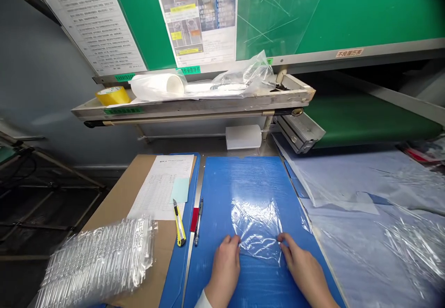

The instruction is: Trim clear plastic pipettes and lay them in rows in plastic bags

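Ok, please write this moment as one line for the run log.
left hand: at edge of clear plastic film | right hand: at same film | beneath: blue plastic board

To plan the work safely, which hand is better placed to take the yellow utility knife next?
Probably the left: the left hand rests on the clear plastic film on the side nearer the yellow utility knife. The right hand is on the film's far side, so it would have to cross over.
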Available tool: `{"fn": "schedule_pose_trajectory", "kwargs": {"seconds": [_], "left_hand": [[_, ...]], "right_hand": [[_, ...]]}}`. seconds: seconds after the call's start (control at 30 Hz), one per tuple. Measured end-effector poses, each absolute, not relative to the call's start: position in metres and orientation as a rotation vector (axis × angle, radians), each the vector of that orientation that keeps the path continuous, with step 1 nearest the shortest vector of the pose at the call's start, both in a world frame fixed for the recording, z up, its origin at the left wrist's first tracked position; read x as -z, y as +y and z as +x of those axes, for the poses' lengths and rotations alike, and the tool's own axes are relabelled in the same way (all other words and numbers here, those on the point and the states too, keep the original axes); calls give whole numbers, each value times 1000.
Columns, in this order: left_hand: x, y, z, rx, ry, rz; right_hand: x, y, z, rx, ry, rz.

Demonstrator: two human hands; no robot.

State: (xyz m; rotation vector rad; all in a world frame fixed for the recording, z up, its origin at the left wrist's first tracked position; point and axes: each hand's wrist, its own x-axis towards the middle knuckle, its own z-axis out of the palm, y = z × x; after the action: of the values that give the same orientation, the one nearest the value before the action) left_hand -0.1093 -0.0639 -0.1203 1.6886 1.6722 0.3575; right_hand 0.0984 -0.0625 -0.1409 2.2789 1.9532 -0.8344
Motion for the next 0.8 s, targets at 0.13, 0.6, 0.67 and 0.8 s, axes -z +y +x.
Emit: {"fn": "schedule_pose_trajectory", "kwargs": {"seconds": [0.13, 0.6, 0.67, 0.8], "left_hand": [[109, -67, -115, -42, 1766, 1820], [117, -57, -92, 126, 1345, 2593], [115, -54, -91, 115, 1195, 2709], [109, -50, -85, 206, 1144, 2745]], "right_hand": [[141, -66, 100, 854, 1944, 2268], [131, -63, 95, 675, 2037, 2114], [131, -64, 97, 662, 2078, 2089], [130, -66, 98, 662, 2170, 2045]]}}
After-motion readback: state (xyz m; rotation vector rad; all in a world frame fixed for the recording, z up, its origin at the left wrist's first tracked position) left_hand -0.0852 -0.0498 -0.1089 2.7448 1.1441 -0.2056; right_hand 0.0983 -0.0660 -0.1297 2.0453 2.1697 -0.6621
